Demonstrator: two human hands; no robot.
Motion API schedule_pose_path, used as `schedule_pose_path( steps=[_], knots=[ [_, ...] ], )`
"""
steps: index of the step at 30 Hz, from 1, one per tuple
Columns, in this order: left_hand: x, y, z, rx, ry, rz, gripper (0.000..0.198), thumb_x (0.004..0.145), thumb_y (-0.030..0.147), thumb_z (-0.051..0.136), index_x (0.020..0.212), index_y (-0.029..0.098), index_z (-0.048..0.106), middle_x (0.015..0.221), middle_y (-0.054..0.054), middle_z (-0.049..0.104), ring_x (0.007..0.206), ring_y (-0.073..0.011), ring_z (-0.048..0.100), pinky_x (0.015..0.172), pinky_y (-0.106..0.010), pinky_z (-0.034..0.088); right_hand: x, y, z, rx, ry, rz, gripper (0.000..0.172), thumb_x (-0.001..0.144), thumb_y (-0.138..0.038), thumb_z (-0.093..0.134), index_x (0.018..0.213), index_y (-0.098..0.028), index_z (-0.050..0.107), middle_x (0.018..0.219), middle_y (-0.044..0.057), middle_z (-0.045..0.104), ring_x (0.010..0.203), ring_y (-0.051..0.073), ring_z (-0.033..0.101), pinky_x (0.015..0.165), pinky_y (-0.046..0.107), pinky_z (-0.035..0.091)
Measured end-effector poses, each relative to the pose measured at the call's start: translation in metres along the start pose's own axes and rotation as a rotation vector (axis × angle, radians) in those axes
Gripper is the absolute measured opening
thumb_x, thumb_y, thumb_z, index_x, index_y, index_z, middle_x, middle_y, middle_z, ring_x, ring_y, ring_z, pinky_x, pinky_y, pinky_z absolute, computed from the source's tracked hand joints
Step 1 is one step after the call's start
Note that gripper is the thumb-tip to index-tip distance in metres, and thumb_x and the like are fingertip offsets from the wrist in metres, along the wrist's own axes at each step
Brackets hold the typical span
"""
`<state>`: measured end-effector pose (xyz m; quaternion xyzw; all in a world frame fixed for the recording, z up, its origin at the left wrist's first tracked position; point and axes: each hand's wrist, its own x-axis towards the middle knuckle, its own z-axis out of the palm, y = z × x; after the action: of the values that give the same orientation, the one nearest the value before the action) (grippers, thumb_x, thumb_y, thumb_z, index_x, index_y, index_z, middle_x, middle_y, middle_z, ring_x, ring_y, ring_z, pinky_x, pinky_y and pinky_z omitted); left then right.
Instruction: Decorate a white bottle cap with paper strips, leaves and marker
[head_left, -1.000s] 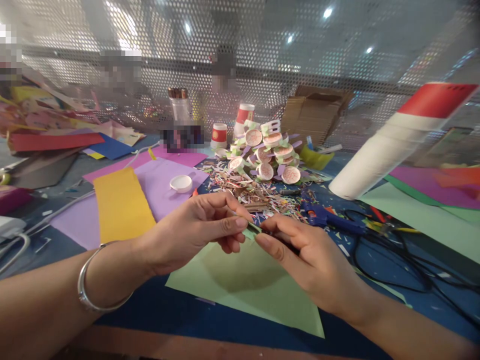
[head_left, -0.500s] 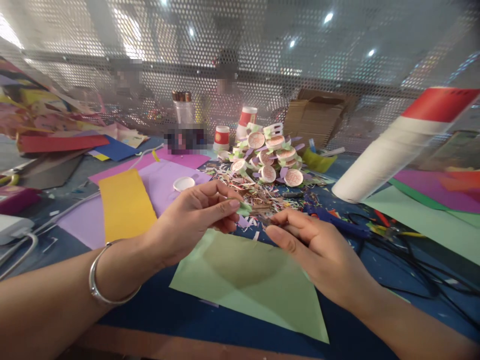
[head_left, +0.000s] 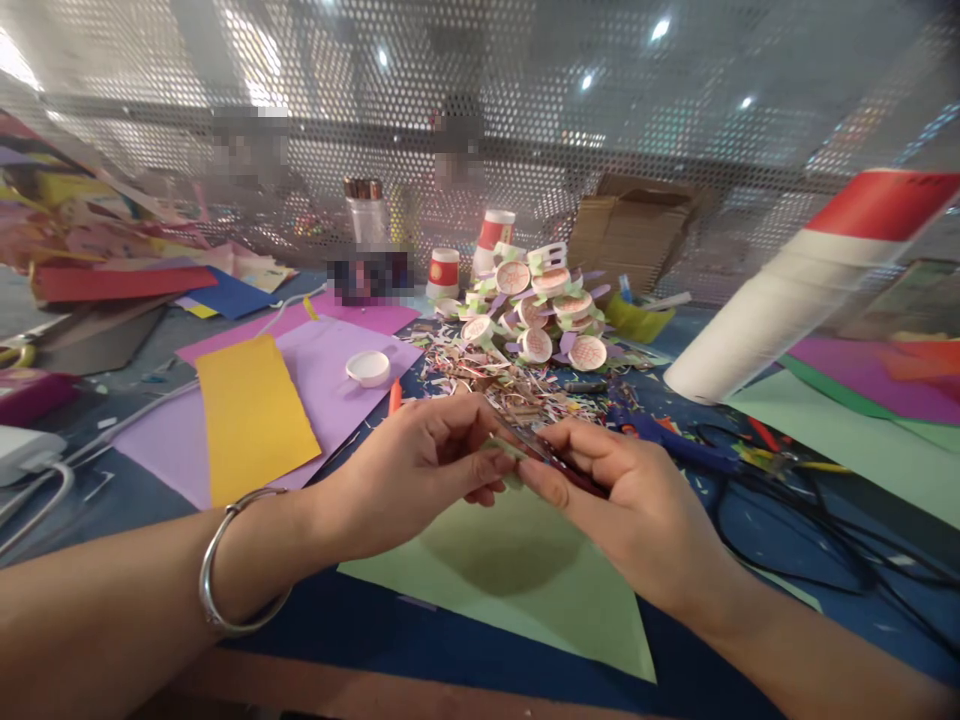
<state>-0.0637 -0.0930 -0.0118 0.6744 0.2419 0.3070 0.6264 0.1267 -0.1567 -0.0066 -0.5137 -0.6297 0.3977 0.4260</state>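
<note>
My left hand (head_left: 409,475) pinches a small piece of light green paper (head_left: 513,472) between thumb and fingers. In my right hand (head_left: 634,505) is a pair of scissors (head_left: 536,440), its metal blades pointing left against the green piece and its dark red handle mostly covered by my fingers. Both hands meet over a larger light green sheet (head_left: 525,570) that lies on the blue table. A white paper disc with a raised rim (head_left: 367,370) rests on a purple sheet (head_left: 337,350) beyond my left hand.
Behind the hands, paper scraps (head_left: 480,375) surround a pile of cup-bottom pieces (head_left: 536,345) with paper tabs. A stack of paper cups (head_left: 787,300) leans at right, near a blue-handled tool (head_left: 690,445) and black cables (head_left: 817,550). A yellow sheet (head_left: 255,420) lies left.
My hands have come together, and the scissors blades now reach the green paper. My left hand has moved slightly right and down. An orange object shows behind it.
</note>
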Motion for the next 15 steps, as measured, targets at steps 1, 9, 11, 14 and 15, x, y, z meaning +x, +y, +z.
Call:
schedule_pose_path(
  steps=[1, 9, 11, 14, 15],
  knots=[
    [0.0000, -0.0001, 0.0002, 0.009, 0.015, 0.005, 0.015, 0.090, 0.026, 0.071, 0.096, 0.015, 0.062, 0.071, 0.004, 0.063, 0.064, -0.0071, 0.064, 0.064, -0.017, 0.055, -0.0002, 0.0008, -0.0001, -0.002, 0.007, 0.003, 0.014, 0.090, -0.032, 0.066, 0.086, -0.019, 0.066, 0.071, -0.002, 0.062, 0.061, 0.010, 0.051, 0.054, 0.021, 0.040],
    [0.0025, 0.0014, -0.0005, -0.070, 0.058, -0.090, 0.033, 0.081, 0.034, 0.081, 0.098, 0.016, 0.060, 0.074, 0.001, 0.067, 0.067, -0.0120, 0.068, 0.066, -0.024, 0.056, -0.0001, 0.0015, -0.0013, 0.003, 0.026, -0.006, 0.018, 0.091, -0.035, 0.065, 0.083, -0.019, 0.065, 0.070, -0.001, 0.061, 0.061, 0.011, 0.050, 0.053, 0.023, 0.040],
    [0.0022, 0.0024, 0.0000, -0.123, 0.032, -0.130, 0.033, 0.080, 0.034, 0.082, 0.094, 0.015, 0.059, 0.075, 0.000, 0.068, 0.070, -0.0133, 0.069, 0.066, -0.024, 0.056, 0.0001, 0.0010, -0.0020, -0.013, 0.032, 0.000, 0.019, 0.091, -0.036, 0.064, 0.084, -0.019, 0.065, 0.071, 0.000, 0.063, 0.062, 0.012, 0.052, 0.055, 0.024, 0.041],
    [0.0002, 0.0035, 0.0009, -0.161, -0.003, -0.192, 0.032, 0.078, 0.035, 0.083, 0.090, 0.015, 0.061, 0.076, 0.000, 0.068, 0.073, -0.0148, 0.070, 0.066, -0.025, 0.054, 0.0002, 0.0008, -0.0024, -0.036, 0.030, 0.000, 0.019, 0.093, -0.036, 0.063, 0.083, -0.019, 0.063, 0.067, -0.002, 0.059, 0.060, 0.011, 0.049, 0.053, 0.023, 0.038],
    [-0.0004, 0.0036, 0.0010, -0.172, -0.004, -0.206, 0.031, 0.079, 0.035, 0.083, 0.089, 0.015, 0.062, 0.078, 0.000, 0.068, 0.074, -0.0148, 0.071, 0.066, -0.025, 0.054, 0.0003, 0.0008, -0.0023, -0.040, 0.029, -0.006, 0.019, 0.093, -0.035, 0.063, 0.083, -0.019, 0.063, 0.066, -0.003, 0.057, 0.059, 0.010, 0.047, 0.052, 0.023, 0.036]
  ],
)
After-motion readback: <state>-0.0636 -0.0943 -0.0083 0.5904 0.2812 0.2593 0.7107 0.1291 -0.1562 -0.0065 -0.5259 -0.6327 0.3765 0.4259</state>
